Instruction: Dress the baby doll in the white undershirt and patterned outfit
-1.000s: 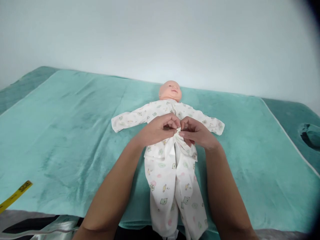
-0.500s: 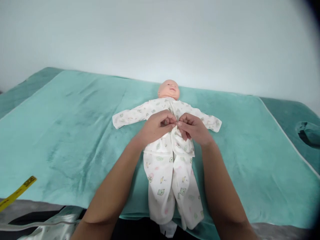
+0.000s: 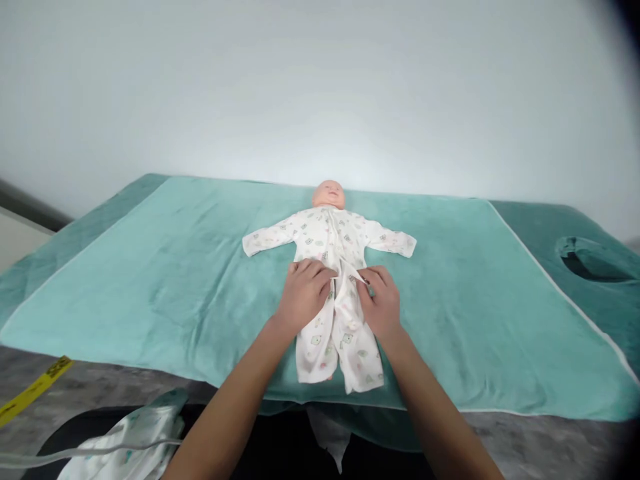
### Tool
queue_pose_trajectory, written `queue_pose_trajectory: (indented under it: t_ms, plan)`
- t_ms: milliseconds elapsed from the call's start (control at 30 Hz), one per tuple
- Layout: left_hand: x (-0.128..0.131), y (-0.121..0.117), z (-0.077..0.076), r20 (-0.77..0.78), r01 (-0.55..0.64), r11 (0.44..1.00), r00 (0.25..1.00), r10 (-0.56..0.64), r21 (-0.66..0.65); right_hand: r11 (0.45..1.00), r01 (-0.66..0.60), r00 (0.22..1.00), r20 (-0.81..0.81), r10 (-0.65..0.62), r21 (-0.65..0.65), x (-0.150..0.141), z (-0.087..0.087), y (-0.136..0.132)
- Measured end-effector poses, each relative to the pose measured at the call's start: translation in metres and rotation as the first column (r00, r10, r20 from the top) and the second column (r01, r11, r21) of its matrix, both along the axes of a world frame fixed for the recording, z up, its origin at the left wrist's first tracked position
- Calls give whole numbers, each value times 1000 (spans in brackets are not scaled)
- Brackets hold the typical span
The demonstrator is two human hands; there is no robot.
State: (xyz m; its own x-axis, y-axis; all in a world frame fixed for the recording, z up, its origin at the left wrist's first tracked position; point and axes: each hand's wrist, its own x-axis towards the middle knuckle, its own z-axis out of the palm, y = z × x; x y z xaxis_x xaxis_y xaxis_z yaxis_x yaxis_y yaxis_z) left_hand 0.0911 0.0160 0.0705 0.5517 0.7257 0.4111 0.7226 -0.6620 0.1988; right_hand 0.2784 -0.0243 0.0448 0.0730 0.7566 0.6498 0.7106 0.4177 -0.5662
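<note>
A baby doll (image 3: 329,194) lies on its back on the padded table, arms spread to both sides. It wears a white long-sleeved baby top (image 3: 311,230) with small printed animals and matching pants (image 3: 316,343). At the waist, my left hand (image 3: 306,293) is closed on the left front edge of the top. Across from it, my right hand (image 3: 381,300) pinches the right front flap, whose lower corner is lifted and folded. Between my hands the front hangs apart at the bottom; higher up the two edges lie close together. My fingers hide part of the hem.
A teal cover (image 3: 460,307) spreads over the padded table, which has a face hole (image 3: 595,260) at the right. Patterned cloth (image 3: 133,437) lies on a dark seat at lower left, crossed by a pale cable (image 3: 95,452). A yellow strip (image 3: 35,390) shows at the left edge.
Both hands have moved from the chest fastening down to the lower front of the top, and are further apart. The view has shifted back, showing more of the floor.
</note>
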Motion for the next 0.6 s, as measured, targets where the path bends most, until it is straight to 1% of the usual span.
queue_pose_trajectory:
  t_ms: [67,100,133,200,267,333,400,433,467,533,600]
  plan:
    - [2,-7,6,-39,10,1000,999,-9,29,998,-16,999,36,14,66,0,6,-1]
    - [2,-12,10,-48,19,999,999,-18,30,997,-59,995,83,54,59,1,8,-3]
    - [0,-18,13,-45,28,999,999,-27,19,993,-112,985,135,109,21,2,8,-6]
    - [-7,-34,19,17,48,998,999,-48,-32,974,-204,956,192,221,-102,6,6,-17]
    - [-20,-56,19,119,81,993,990,-70,-89,942,-266,941,160,300,-204,13,4,-36]
    - [-33,-82,11,190,107,986,978,-82,-125,903,-335,923,99,372,-270,18,3,-63]
    - [-43,-110,-3,173,93,985,983,-67,-146,854,-395,895,68,441,-337,19,3,-91]
    - [-46,-122,-12,142,62,988,989,-41,-145,841,-398,891,64,449,-368,17,2,-104]
    - [-47,-132,-20,108,27,991,994,-13,-133,834,-385,894,65,444,-395,13,0,-115]
    - [-46,-146,-32,64,-25,995,997,32,-99,845,-339,915,65,399,-414,6,-4,-128]
    - [-41,-151,-34,75,-38,998,996,42,-51,861,-325,928,43,370,-390,0,-7,-134]
